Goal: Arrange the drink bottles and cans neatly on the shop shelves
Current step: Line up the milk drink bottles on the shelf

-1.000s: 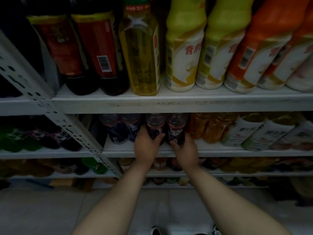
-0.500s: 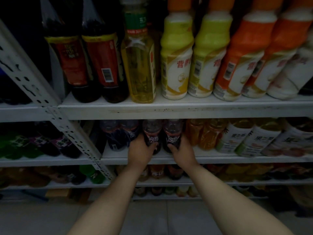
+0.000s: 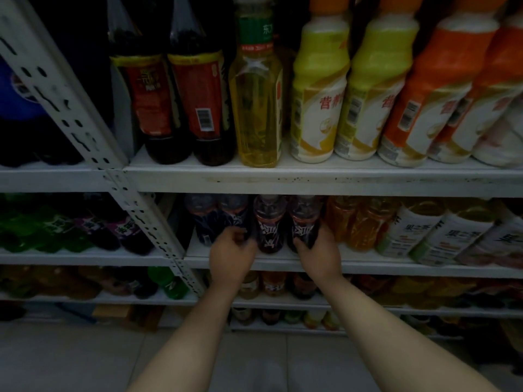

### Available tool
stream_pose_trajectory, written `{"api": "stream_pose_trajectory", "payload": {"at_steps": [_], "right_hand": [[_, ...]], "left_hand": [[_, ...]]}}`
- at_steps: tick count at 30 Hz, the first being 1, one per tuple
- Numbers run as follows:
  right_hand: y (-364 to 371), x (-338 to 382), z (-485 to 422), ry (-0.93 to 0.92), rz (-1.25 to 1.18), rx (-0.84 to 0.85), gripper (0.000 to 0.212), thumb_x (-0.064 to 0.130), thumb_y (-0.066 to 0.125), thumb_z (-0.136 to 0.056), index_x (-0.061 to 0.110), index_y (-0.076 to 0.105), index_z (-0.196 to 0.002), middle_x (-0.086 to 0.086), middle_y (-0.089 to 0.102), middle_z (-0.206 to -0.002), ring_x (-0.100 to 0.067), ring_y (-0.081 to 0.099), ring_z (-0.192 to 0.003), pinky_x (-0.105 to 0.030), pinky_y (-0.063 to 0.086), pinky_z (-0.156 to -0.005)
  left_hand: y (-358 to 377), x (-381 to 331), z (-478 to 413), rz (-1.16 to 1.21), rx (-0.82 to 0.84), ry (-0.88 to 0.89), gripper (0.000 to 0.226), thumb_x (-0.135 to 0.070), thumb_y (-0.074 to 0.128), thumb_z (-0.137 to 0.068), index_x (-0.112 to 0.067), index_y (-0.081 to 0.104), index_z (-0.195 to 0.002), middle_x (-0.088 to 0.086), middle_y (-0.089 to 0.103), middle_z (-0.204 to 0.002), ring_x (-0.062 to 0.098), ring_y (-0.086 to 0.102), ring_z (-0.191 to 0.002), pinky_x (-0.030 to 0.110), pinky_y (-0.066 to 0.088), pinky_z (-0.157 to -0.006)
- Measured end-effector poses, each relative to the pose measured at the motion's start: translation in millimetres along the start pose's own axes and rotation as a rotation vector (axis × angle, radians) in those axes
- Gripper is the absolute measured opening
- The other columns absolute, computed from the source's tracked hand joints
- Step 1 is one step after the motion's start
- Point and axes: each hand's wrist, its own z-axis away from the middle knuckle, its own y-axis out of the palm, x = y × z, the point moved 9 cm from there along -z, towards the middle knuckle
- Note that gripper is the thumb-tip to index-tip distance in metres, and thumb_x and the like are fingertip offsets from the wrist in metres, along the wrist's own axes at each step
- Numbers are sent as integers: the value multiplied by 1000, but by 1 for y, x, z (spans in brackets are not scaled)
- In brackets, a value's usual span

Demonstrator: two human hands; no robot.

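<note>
Dim aisle. White metal shelving, perforated upright [image 3: 70, 108] slanting at left, pale tiled floor [image 3: 85, 357] below. Upper shelf [image 3: 311, 182] carried tall dark bottles [image 3: 198, 94], one clear yellow bottle [image 3: 256, 108], then yellow-wrapped bottles [image 3: 319, 89] and orange-wrapped bottles [image 3: 433, 94].

You worked at the front edge of the second shelf [image 3: 396, 267]. Two dark bottles stood upright side by side there, between blue-labelled bottles [image 3: 215, 222] and amber bottles [image 3: 353, 224]. Your right hand [image 3: 318, 256] gripped the right red-labelled bottle [image 3: 303, 222] low down, thumb in front, fingers wrapped round its far side. Your left hand [image 3: 230, 253] sat curled against the base of the left red-labelled bottle [image 3: 268, 222]; blur hid whether it truly held it.
</note>
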Motion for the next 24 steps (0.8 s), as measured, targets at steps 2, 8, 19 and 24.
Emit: {"api": "stream_pose_trajectory", "payload": {"at_steps": [2, 8, 19, 24], "right_hand": [[1, -1, 8, -14, -32, -11, 60, 27, 69, -82, 17, 43, -135, -6, 51, -129, -20, 49, -119, -35, 43, -98], [13, -19, 25, 75, 15, 16, 64, 21, 64, -85, 15, 34, -141, -8, 40, -138, -25, 42, -125, -26, 33, -98], [9, -22, 16, 115, 42, 26, 55, 18, 62, -85, 11, 40, -135, -12, 44, -132, -27, 45, -119, -32, 39, -95], [9, -26, 12, 145, 49, 28, 48, 18, 63, -84, 12, 46, -128, -11, 48, -126, -26, 48, -115, -30, 39, -92]], "left_hand": [[-24, 5, 2, 26, -184, -13, 34, -20, 69, -80, -6, 62, -110, 8, 66, -101, 25, 63, -92, 25, 43, -74], [-27, -15, -15, 43, -263, -78, 58, -38, 71, -80, -14, 51, -129, 9, 64, -117, 29, 61, -104, 36, 50, -81], [-16, -28, -33, -160, -234, -74, 36, -29, 62, -88, -4, 56, -113, 23, 67, -94, 41, 63, -84, 37, 43, -63], [-27, -15, -32, -89, -140, 89, 36, -33, 69, -84, -4, 60, -103, 18, 67, -86, 36, 63, -79, 28, 38, -62]]}}
